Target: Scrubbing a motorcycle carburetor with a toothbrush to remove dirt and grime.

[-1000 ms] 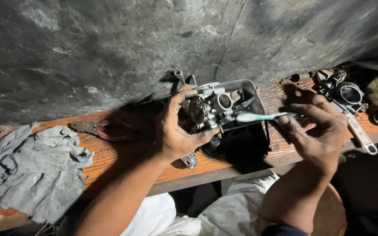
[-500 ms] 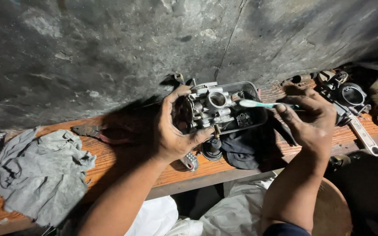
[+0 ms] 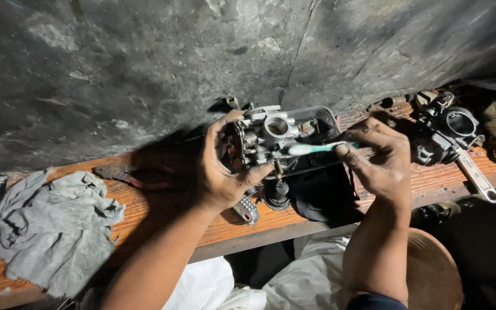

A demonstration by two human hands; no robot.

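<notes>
My left hand (image 3: 220, 172) grips a grey metal carburettor (image 3: 264, 136), holding it up above a wooden bench (image 3: 162, 212). My right hand (image 3: 381, 162) holds a toothbrush (image 3: 316, 148) with a pale green handle, its white head touching the right side of the carburettor. Directly behind and under the carburettor sits a black plastic tray (image 3: 322, 172), partly hidden by both hands.
A crumpled grey rag (image 3: 53, 229) lies at the bench's left end. Pliers with red handles (image 3: 123, 174) rest left of my left wrist. More engine parts (image 3: 452, 127) and a spanner (image 3: 476, 178) lie at the right. A rough stone wall (image 3: 144, 69) rises behind.
My left hand has lifted and turned the carburettor slightly. The right hand has brought the toothbrush leftward, and its head now touches the carburettor.
</notes>
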